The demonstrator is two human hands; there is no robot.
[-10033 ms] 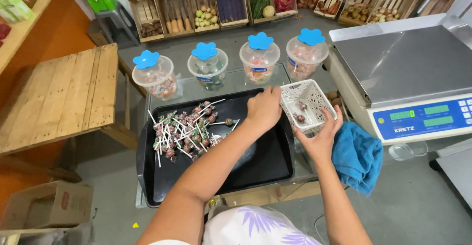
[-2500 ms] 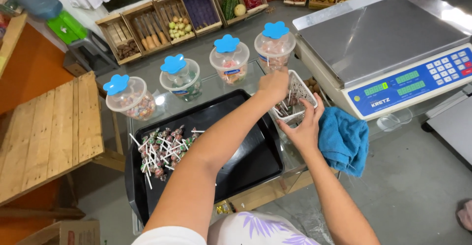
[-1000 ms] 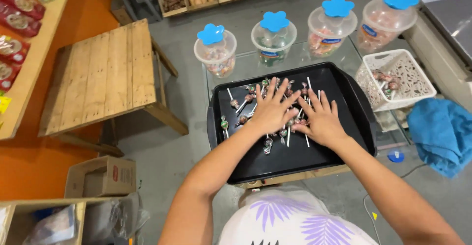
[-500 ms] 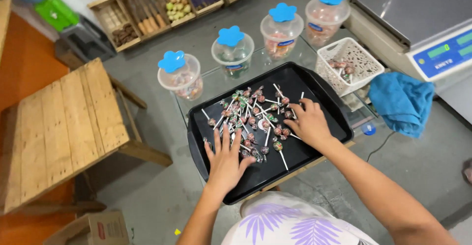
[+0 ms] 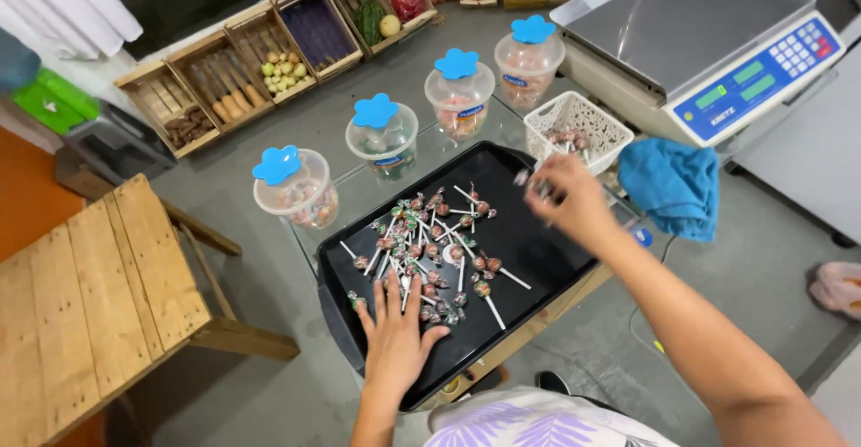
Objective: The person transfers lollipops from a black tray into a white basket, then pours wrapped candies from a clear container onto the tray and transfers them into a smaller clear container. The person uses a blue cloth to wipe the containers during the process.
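Left hand (image 5: 395,344): your fingers lie spread flat on the black tray (image 5: 538,259), steadying the lollipops (image 5: 430,245).
Right hand (image 5: 565,200): your fingers pinch one lollipop, lifted near the white basket (image 5: 578,124).

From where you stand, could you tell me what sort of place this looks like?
Probably a small shop or market stall: a weighing scale with a keypad, crates of produce on the floor, and lidded sweet jars beside a tray of lollipops.

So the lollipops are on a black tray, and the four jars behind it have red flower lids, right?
Not quite. The head view shows the lollipops on the black tray, and four jars behind it, but their flower lids are blue, not red.
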